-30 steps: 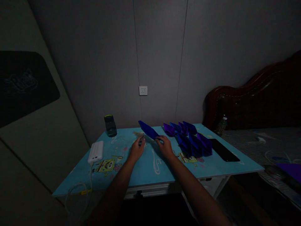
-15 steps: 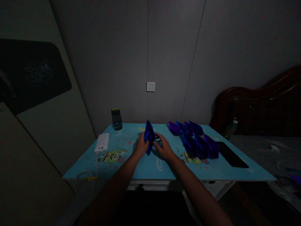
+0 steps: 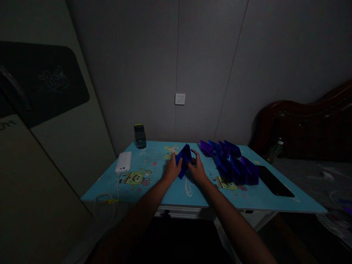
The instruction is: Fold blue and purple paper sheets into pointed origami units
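A dark blue folded paper piece [image 3: 184, 158] is held above the middle of the light blue table [image 3: 154, 194]. My left hand [image 3: 172, 168] grips its left side, thumb on the near face. On its right side my right hand [image 3: 197, 169] has thumb and fingers closed on the edge, with the index finger raised. Several similar blue and purple folded pieces [image 3: 238, 170] stand in two rows to the right of my hands.
A dark water bottle [image 3: 140, 136] stands at the back left, and a white power bank [image 3: 123, 162] with a cable lies at the left edge. Right of the folded pieces lies a flat black tablet [image 3: 274, 181]. Beyond the table's right side is a clear bottle [image 3: 275, 151].
The blue paper has tilted and turned, showing more of its near face and an opened fold. Both hands have shifted with it. The whole view has moved slightly.
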